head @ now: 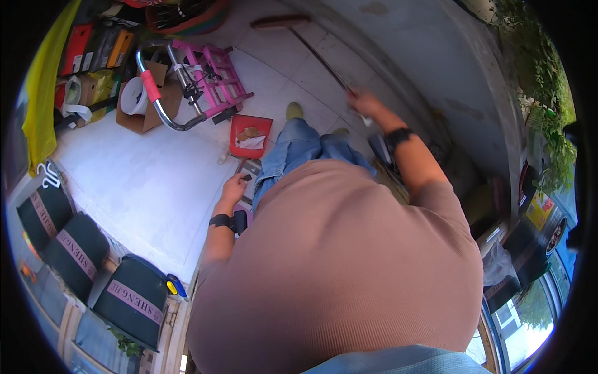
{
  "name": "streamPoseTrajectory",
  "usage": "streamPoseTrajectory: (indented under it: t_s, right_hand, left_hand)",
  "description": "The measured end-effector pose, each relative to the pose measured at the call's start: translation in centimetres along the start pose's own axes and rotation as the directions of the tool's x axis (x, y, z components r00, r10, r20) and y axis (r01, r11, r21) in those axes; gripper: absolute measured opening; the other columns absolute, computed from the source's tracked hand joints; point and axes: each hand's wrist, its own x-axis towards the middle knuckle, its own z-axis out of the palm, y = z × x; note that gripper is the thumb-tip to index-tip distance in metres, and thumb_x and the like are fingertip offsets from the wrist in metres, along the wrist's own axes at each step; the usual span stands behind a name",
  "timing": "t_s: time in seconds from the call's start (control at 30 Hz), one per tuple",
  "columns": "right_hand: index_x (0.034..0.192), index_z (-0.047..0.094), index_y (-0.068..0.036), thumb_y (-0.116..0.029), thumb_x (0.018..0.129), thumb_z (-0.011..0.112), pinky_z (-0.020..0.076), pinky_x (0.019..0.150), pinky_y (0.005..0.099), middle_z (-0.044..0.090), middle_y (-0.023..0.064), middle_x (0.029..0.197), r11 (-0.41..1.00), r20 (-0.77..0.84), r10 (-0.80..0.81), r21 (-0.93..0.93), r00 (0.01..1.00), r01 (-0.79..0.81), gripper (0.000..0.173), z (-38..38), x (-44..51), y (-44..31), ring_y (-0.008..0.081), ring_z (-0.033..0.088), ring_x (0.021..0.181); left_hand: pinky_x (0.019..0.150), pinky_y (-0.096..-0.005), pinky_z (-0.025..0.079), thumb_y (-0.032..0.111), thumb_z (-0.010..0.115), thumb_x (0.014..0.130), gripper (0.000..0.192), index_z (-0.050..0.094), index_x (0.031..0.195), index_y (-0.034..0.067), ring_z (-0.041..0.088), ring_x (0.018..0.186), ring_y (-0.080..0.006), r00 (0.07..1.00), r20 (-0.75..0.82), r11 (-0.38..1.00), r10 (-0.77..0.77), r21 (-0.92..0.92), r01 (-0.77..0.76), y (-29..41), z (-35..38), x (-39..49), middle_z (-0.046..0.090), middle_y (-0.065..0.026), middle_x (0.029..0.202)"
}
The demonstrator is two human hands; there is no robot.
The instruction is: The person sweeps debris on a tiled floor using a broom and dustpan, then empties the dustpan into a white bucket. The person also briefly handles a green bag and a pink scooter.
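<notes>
My right hand [368,104] is wrapped around the long thin handle [322,58] of a broom, near its upper end. The broom's reddish-brown head [280,21] lies out on the tiled floor, at the top of the view. Low on my left side, my left hand [235,188] is closed around the dark end of a handle. Beyond it is a red dustpan [237,147] whose red handle runs back toward this hand. Brown scraps [249,133] and a crumpled white piece [253,143] lie in the pan. Each wrist wears a black strap.
A folding trolley with a pink base [217,77] and chrome handle [161,110] stands left of the dustpan. Behind it are a cardboard box [140,119] and a white bucket [133,96]. A wall [420,61] rises on the right. Dark green planters [133,299] line the left edge.
</notes>
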Motion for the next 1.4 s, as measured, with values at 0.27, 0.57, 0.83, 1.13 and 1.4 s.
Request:
streamPoseTrajectory:
  t_s: [0.27, 0.57, 0.83, 1.13, 1.4]
  right_hand:
    - [0.091, 0.066, -0.004, -0.021, 0.082, 0.052, 0.0527, 0.067, 0.0419, 0.067, 0.0195, 0.078, 0.952, -0.003, 0.103, -0.29, 0.995, -0.1, 0.024, 1.7, 10.0, 1.2, 0.0334, 0.066, 0.071]
    - [0.091, 0.059, -0.003, -0.016, 0.081, 0.06, 0.0475, 0.059, 0.0352, 0.054, 0.0113, 0.065, 0.985, -0.009, 0.142, -0.098, 0.99, -0.142, 0.017, 1.2, -8.7, 9.4, 0.017, 0.055, 0.06]
    - [0.127, 0.055, -0.006, -0.017, 0.083, 0.058, 0.0483, 0.071, 0.0373, 0.061, 0.021, 0.084, 0.951, -0.033, -0.127, -0.289, 0.991, 0.112, 0.045, -4.6, -12.4, 3.5, 0.0292, 0.062, 0.076]
    - [0.103, 0.061, -0.004, -0.019, 0.081, 0.055, 0.0487, 0.065, 0.0382, 0.065, 0.0164, 0.086, 0.958, -0.178, -0.266, -0.159, 0.947, 0.239, 0.027, -7.6, 2.2, 3.4, 0.0297, 0.061, 0.069]
    - [0.107, 0.063, -0.002, -0.014, 0.083, 0.062, 0.0466, 0.057, 0.031, 0.06, 0.0068, 0.071, 0.977, -0.291, 0.077, 0.213, 0.954, -0.014, 0.027, -5.7, -17.4, 18.3, 0.0127, 0.054, 0.059]
  left_hand:
    - [0.08, -0.0368, 0.05, 0.019, 0.062, 0.082, 0.035, 0.061, 0.115, 0.007, 0.065, 0.089, -0.0289, 0.996, -0.067, 0.998, -0.057, -0.03, 0.055, -1.6, -2.2, -1.2, 0.068, -0.0143, 0.094]
    - [0.08, -0.037, 0.051, 0.019, 0.06, 0.082, 0.036, 0.061, 0.115, 0.005, 0.066, 0.089, -0.0282, 0.999, 0.044, 0.999, -0.02, 0.048, 0.018, -0.7, 0.0, 0.3, 0.068, -0.0153, 0.093]
    - [0.081, -0.0382, 0.05, 0.021, 0.06, 0.083, 0.033, 0.062, 0.113, 0.006, 0.065, 0.089, -0.0299, 0.996, -0.075, 0.999, 0.049, -0.009, -0.05, 1.9, -1.4, 1.9, 0.068, -0.0156, 0.093]
    - [0.082, -0.0372, 0.05, 0.021, 0.063, 0.082, 0.037, 0.061, 0.115, 0.005, 0.065, 0.091, -0.0306, 0.998, -0.059, 0.993, 0.018, 0.115, -0.012, 3.5, 1.5, -3.7, 0.068, -0.0149, 0.095]
    - [0.087, -0.0407, 0.048, 0.023, 0.064, 0.081, 0.038, 0.061, 0.115, 0.006, 0.062, 0.101, -0.0355, 0.999, 0.041, 0.96, -0.027, 0.279, 0.015, 2.8, 4.5, -3.1, 0.066, -0.0194, 0.105]
